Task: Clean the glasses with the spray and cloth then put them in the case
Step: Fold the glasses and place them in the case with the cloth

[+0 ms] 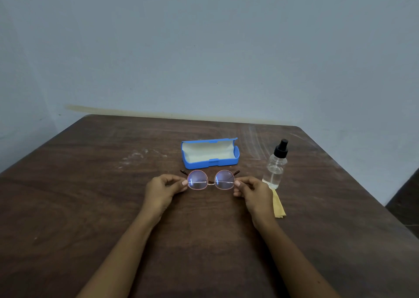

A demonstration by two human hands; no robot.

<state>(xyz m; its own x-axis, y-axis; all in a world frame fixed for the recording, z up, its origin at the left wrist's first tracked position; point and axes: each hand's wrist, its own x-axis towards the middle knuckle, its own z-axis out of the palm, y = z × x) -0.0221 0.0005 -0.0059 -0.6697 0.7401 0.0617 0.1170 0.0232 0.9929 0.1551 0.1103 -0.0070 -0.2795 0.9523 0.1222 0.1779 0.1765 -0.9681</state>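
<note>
The left hand (162,190) and right hand (252,192) each pinched one end of the glasses (210,179), long axis running nine to three over the counter (90,195). The spray (275,166) stood at one o'clock from the right hand, the nearer one.

In front of me there's a dark brown wooden table (90,207), the grain running in long swirls across the top. Whitish scuffs (136,156) smear the left of the middle, and I see pale curved scratches (263,136) sweeping across the far right corner. The far corners are rounded. Behind the table stands a plain blue-grey wall (204,36), dotted with a few tiny dark specks. A yellowish strip (136,111) runs along the wall just above the table's far edge. Off the right edge I catch a dark patch (405,198), too dim for me to make out.
</note>
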